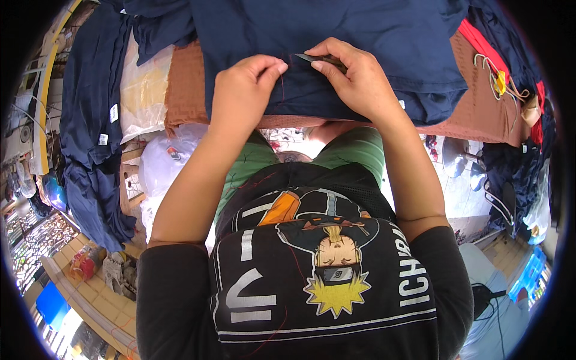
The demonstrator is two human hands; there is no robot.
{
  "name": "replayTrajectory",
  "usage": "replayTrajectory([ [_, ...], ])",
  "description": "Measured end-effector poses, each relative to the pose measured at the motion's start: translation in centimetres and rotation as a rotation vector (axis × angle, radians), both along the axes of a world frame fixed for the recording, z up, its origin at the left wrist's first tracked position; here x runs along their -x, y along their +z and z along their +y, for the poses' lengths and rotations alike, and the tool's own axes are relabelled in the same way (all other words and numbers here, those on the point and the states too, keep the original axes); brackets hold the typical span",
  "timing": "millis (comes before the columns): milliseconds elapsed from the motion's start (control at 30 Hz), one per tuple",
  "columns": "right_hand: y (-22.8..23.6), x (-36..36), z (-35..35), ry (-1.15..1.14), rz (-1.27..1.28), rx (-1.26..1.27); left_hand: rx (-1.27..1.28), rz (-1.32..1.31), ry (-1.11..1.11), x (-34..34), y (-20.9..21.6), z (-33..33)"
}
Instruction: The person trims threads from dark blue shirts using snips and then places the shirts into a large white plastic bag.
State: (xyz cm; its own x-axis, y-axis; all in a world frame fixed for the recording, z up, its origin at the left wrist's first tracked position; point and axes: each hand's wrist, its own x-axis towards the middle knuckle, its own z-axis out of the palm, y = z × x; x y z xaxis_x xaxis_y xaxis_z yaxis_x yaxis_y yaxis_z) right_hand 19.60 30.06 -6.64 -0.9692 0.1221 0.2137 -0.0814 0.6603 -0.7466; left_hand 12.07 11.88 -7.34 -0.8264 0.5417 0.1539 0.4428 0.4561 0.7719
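Note:
My left hand (252, 81) is closed in a pinch on a thin red thread (283, 90) that hangs below the fingertips. In my right hand (357, 75) are thread snips (306, 57), their pointed metal tip directed left toward the thread. The palm and fingers hide most of the snips' dark body. Beneath both hands a dark navy cloth garment (336, 27) lies spread over the work surface. The snips' tip is a short way from my left fingertips, not touching them.
Brown textured cloth (183, 90) covers the surface under the garment. More navy garments (90, 120) hang at the left, near a white plastic bag (168, 162). A red strap (489, 51) and strings with a yellow piece (500, 83) lie at the right. A black cable (498, 324) runs lower right.

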Motion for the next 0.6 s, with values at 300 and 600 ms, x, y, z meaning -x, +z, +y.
replayTrajectory([
  [300,0.5,0.2,-0.4,0.059,0.062,-0.162,-0.076,-0.322,0.001,0.9,0.6,-0.2],
  [600,4.2,-0.3,0.2,-0.044,0.124,-0.151,-0.074,0.300,-0.579,1.8,14.0,-6.5],
])
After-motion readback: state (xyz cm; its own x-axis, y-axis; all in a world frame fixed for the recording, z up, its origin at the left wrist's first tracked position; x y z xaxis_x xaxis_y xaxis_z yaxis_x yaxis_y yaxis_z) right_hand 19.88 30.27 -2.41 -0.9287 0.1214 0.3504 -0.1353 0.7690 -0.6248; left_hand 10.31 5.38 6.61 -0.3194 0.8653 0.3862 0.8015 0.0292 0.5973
